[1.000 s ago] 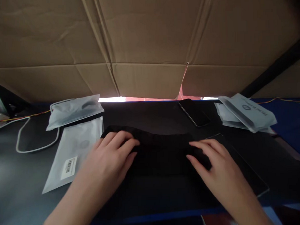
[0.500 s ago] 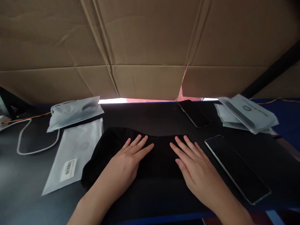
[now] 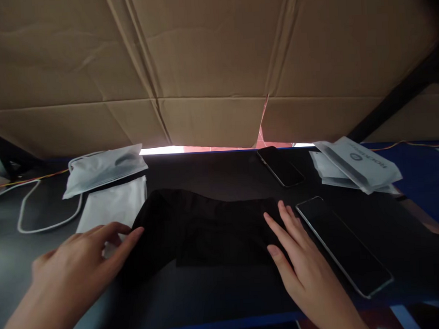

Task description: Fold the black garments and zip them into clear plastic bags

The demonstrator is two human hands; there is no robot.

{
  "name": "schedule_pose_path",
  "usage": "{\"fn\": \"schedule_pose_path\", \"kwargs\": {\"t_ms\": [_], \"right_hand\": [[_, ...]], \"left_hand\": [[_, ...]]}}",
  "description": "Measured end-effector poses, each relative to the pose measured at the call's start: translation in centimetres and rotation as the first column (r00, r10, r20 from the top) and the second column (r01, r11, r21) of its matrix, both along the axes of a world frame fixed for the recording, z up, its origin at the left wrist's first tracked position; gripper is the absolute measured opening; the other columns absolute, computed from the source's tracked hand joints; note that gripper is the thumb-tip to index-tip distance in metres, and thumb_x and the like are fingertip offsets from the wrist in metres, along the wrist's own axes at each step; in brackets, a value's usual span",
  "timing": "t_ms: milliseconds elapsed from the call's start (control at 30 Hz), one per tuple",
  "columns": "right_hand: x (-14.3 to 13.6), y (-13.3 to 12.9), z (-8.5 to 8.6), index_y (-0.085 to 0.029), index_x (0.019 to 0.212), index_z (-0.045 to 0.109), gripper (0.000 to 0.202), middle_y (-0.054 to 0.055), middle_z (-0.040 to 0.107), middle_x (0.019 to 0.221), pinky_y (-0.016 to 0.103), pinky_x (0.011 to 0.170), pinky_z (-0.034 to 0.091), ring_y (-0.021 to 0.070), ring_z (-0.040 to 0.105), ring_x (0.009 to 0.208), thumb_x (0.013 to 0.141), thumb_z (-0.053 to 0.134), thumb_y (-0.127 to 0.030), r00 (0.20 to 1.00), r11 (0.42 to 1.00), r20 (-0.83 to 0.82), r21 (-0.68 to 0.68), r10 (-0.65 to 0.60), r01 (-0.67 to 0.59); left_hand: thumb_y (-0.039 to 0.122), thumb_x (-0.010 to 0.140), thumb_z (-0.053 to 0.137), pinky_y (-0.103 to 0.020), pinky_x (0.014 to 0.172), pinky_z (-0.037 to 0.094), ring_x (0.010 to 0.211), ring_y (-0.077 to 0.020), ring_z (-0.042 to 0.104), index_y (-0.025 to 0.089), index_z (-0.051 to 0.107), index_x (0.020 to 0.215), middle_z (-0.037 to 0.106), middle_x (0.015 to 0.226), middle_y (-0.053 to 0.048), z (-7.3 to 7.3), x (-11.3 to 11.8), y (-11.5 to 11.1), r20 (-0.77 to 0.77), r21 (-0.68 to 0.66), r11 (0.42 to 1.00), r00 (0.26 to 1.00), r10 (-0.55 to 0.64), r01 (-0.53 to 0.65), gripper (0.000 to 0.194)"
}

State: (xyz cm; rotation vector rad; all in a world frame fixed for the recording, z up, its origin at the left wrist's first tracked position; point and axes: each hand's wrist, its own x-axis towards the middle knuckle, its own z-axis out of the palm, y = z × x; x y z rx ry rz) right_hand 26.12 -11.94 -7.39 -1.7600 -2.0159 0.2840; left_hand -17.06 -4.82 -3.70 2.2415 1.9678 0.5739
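A piece of black fabric (image 3: 200,223), bent and shaped somewhat like a sock, lies flat on the black tabletop. At its left end my left hand (image 3: 81,258) has thumb and forefinger closed on the edge. My right hand (image 3: 299,258) rests open at the fabric's right end, fingers stretched out. Partly behind my left hand lies a flat white pouch (image 3: 115,203). To the right of my right hand is a large dark phone (image 3: 345,246).
A second phone (image 3: 280,166) lies toward the back. Frosted pouches (image 3: 365,163) are stacked at the right, and a filled one (image 3: 106,169) sits back left beside a white cable (image 3: 49,229). A cardboard wall (image 3: 201,68) rises behind the black table (image 3: 225,297).
My left hand has moved left from the fabric's middle to its left edge and closed there. My right hand has shifted slightly right and stayed open.
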Motion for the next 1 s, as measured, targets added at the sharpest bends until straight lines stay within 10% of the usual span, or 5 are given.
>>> {"fn": "schedule_pose_path", "kwargs": {"t_ms": [133, 333, 567, 800, 1000], "right_hand": [[-0.1, 0.1, 0.0, -0.042, 0.176, 0.028, 0.062, 0.002, 0.018, 0.187, 0.070, 0.125, 0.046, 0.0381, 0.029, 0.168, 0.116, 0.045, -0.049, 1.000, 1.000, -0.005, -0.002, -0.016, 0.016], [0.1, 0.0, 0.4, -0.042, 0.175, 0.030, 0.061, 0.003, 0.023, 0.185, 0.070, 0.123, 0.048, 0.0378, 0.034, 0.166, 0.116, 0.045, -0.051, 1.000, 1.000, -0.010, -0.005, -0.018, 0.018], [0.1, 0.3, 0.1, -0.037, 0.174, 0.035, 0.059, 0.006, 0.030, 0.183, 0.067, 0.127, 0.045, 0.0351, 0.039, 0.164, 0.117, 0.044, -0.046, 1.000, 0.998, -0.016, 0.059, 0.005, -0.004], [0.2, 0.2, 0.4, -0.041, 0.175, 0.032, 0.059, 0.002, 0.025, 0.185, 0.066, 0.126, 0.047, 0.0344, 0.038, 0.165, 0.117, 0.044, -0.046, 0.999, 0.999, -0.041, 0.053, -0.004, 0.006], [0.1, 0.1, 0.2, -0.042, 0.174, 0.033, 0.060, 0.001, 0.025, 0.185, 0.069, 0.126, 0.046, 0.0361, 0.038, 0.165, 0.116, 0.045, -0.050, 0.999, 0.999, -0.049, 0.031, -0.008, 0.009]], "left_hand": [[0.058, 0.096, 0.055, -0.042, 0.065, 0.044, 0.060, -0.0250, 0.067, 0.036, 0.073, 0.086, 0.076, 0.075, 0.005, 1.9, 2.5, -0.1, -0.178, -0.005, 0.992, 0.976, 0.124, -0.127, 0.030], [0.051, 0.102, 0.055, -0.034, 0.055, 0.047, 0.071, -0.0221, 0.063, 0.028, 0.065, 0.089, 0.067, 0.088, -0.002, 6.6, 10.6, -0.5, 0.181, 0.058, 0.998, 0.982, -0.043, 0.033, 0.028], [0.027, 0.100, 0.063, -0.051, 0.082, 0.055, 0.095, -0.0309, 0.065, 0.022, 0.068, 0.089, 0.069, 0.107, -0.010, 2.7, 21.5, -0.7, 0.054, -0.083, 0.952, 0.956, -0.290, 0.294, 0.013], [0.043, 0.113, 0.052, -0.057, 0.109, 0.055, 0.135, -0.0348, 0.061, 0.024, 0.069, 0.126, 0.065, 0.145, -0.013, 2.5, 17.9, -0.7, 0.089, 0.113, 0.940, 0.939, -0.332, 0.322, 0.029], [0.054, 0.116, 0.038, -0.071, 0.120, 0.046, 0.166, -0.0463, 0.032, 0.025, 0.030, 0.174, 0.037, 0.179, -0.017, -2.4, 15.9, -1.5, -0.199, 0.110, 0.922, 0.917, -0.344, 0.370, 0.065]]}}
